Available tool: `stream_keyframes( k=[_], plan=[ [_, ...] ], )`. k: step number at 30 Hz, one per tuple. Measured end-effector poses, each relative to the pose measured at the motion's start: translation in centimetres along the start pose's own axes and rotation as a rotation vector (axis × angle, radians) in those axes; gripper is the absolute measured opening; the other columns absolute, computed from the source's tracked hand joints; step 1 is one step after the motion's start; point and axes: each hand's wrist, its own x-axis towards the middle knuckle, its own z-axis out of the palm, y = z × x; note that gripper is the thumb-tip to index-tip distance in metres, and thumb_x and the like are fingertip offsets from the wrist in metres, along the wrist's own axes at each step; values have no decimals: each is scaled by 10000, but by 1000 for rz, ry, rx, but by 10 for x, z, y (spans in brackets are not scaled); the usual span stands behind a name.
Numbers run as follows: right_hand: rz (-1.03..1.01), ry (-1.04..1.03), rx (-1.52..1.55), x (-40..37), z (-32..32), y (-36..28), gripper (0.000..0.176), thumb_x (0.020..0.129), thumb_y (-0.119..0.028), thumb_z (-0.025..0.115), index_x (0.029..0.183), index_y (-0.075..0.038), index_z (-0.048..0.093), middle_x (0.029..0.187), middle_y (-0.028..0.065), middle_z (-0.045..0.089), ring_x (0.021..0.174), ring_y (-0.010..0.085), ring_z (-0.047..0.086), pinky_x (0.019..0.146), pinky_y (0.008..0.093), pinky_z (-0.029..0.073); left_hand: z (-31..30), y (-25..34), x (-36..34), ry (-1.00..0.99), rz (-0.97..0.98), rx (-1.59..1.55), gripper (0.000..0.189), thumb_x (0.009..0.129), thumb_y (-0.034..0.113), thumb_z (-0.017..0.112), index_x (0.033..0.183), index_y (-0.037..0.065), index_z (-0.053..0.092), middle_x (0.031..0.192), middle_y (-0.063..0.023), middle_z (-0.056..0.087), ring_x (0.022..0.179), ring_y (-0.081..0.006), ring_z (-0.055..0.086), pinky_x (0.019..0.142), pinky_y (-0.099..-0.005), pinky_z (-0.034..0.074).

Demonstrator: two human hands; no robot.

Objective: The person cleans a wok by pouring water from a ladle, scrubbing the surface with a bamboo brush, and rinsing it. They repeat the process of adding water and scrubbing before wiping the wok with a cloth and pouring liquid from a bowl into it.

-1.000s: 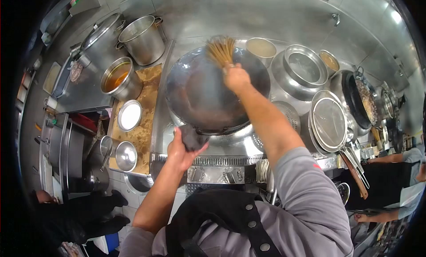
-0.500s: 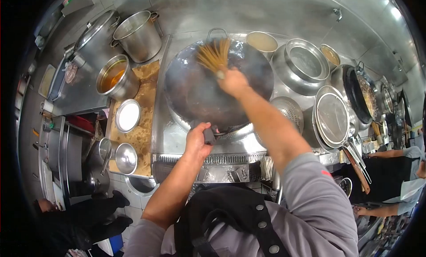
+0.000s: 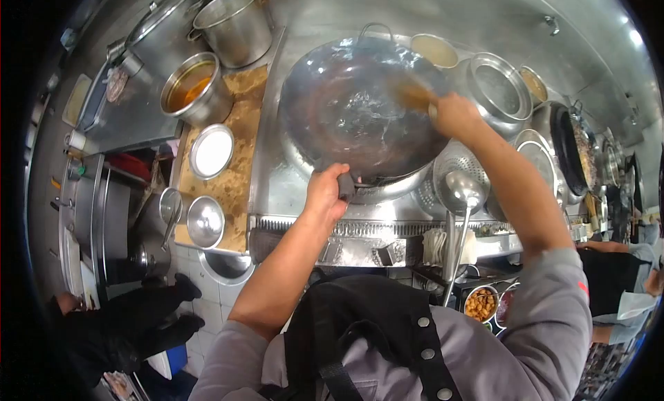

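A large dark wok [image 3: 332,117] sits on the stove, wet inside, with a pool of water near its middle. My left hand [image 3: 328,193] is closed around a dark grip at the wok's near rim. Over the wok's right side, my right hand [image 3: 458,117] is wrapped around a bamboo wok brush [image 3: 413,95]. Its bristles are smeared by motion and point left into the wok. Just right of the wok's near edge, a ladle [image 3: 462,190] rests on a perforated strainer [image 3: 429,193].
Left of the wok, a stained board [image 3: 238,134] holds a pot of orange liquid [image 3: 223,100], a white-filled bowl [image 3: 211,152] and a steel bowl [image 3: 205,222]. Stockpots [image 3: 238,34] stand behind. Steel pots [image 3: 494,89] are at right. Other people [image 3: 615,273] stand at both sides.
My right hand has swept the brush from the wok's far side to its right side. The view has shifted, uncovering the ladle and strainer. My left hand keeps its hold.
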Motion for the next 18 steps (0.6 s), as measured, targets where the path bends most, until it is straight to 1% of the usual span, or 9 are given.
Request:
stream_keyframes(
  k=[2, 4, 5, 7, 9, 11, 15, 17, 18],
  plan=[
    [12, 249, 159, 43, 30, -20, 431, 902, -330, 583, 1303, -176, 623, 988, 224, 703, 973, 382, 680, 897, 484, 529, -4, 1, 5, -25, -30, 20, 162, 889, 11, 595, 1031, -14, 519, 947, -143, 587, 788, -271, 625, 642, -396, 571],
    [-97, 204, 543, 63, 42, -61, 480, 880, -326, 614, 1333, -169, 599, 1036, 223, 702, 1007, 379, 672, 898, 478, 521, -4, 2, 7, -5, -36, 34, 157, 890, 13, 591, 1027, -16, 519, 944, -144, 586, 782, -275, 623, 645, -400, 571],
    [-41, 260, 636, 65, 45, -93, 514, 858, -322, 651, 1346, -173, 589, 1036, 228, 703, 1005, 389, 669, 879, 476, 523, -5, 1, 6, -11, -46, 47, 153, 891, 15, 588, 1024, -18, 519, 941, -145, 584, 777, -278, 622, 647, -405, 571],
    [-75, 214, 860, 69, 36, -137, 408, 866, -326, 603, 1215, -117, 639, 1134, 217, 692, 1081, 394, 651, 955, 479, 514, -5, 1, 3, 1, -46, 89, 153, 887, 17, 587, 1019, -20, 520, 936, -149, 579, 772, -286, 618, 651, -406, 568],
    [-86, 144, 761, 57, 15, -168, 415, 861, -263, 591, 1231, -85, 642, 1171, 225, 682, 1124, 383, 645, 973, 461, 512, -3, 3, 3, 22, -51, 79, 162, 880, 19, 591, 1022, -22, 525, 931, -163, 587, 769, -291, 620, 650, -407, 565],
    [-141, -92, 656, 25, -10, -182, 422, 862, -220, 580, 1255, -83, 646, 1194, 216, 680, 1141, 366, 649, 989, 435, 510, -4, 0, 2, 8, -55, 101, 169, 878, 28, 594, 1032, -11, 537, 925, -162, 607, 759, -291, 629, 645, -413, 553],
    [-227, 36, 524, 8, -25, -186, 389, 851, -174, 583, 1196, -28, 688, 1174, 228, 687, 1107, 370, 669, 964, 415, 526, -9, -3, 10, -45, 6, 113, 148, 883, 49, 601, 1019, 20, 552, 871, -118, 614, 748, -278, 638, 638, -412, 530],
    [-105, -127, 748, 49, -36, -171, 377, 844, -147, 568, 1144, 46, 689, 1111, 262, 695, 1056, 400, 684, 930, 417, 545, -10, -3, 6, -50, 9, 128, 161, 884, 57, 605, 1037, 27, 563, 882, -108, 628, 756, -267, 643, 644, -411, 532],
    [-133, 11, 677, 57, -27, -179, 314, 843, -145, 567, 1038, 38, 731, 1011, 240, 724, 988, 377, 712, 887, 417, 563, -11, 0, 7, -33, -23, 110, 154, 882, 55, 605, 1029, 35, 564, 889, -106, 632, 746, -263, 642, 635, -410, 532]
  ],
)
